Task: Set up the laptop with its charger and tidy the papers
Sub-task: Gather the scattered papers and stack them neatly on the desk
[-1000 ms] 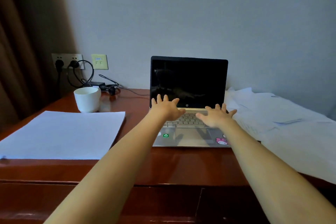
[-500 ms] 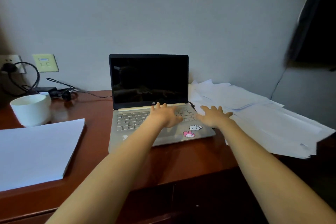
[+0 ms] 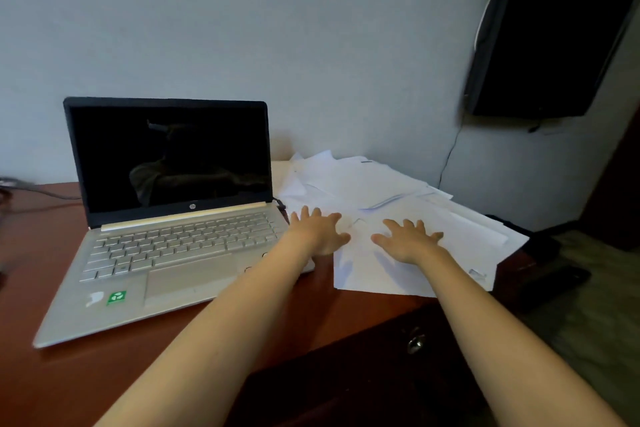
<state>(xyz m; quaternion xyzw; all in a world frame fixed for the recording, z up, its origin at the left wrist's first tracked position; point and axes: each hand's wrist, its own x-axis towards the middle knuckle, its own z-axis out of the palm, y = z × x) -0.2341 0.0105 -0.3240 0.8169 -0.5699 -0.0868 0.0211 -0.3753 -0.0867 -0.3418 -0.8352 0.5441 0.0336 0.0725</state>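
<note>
Lying beneath spread fingers (image 3: 316, 215) of left hand (image 3: 317, 234), right hand (image 3: 408, 241): papers (image 3: 381, 180), beside laptop (image 3: 180, 246).

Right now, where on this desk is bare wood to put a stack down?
Bare: the desk in front of the laptop, along the near edge; a narrow strip between laptop and loose papers; a patch left of the laptop, by a cable. Crowded: the right end, papers everywhere, left hand and right hand spread over them.

"hp" logo on laptop (image 3: 173, 218) bezel
</note>
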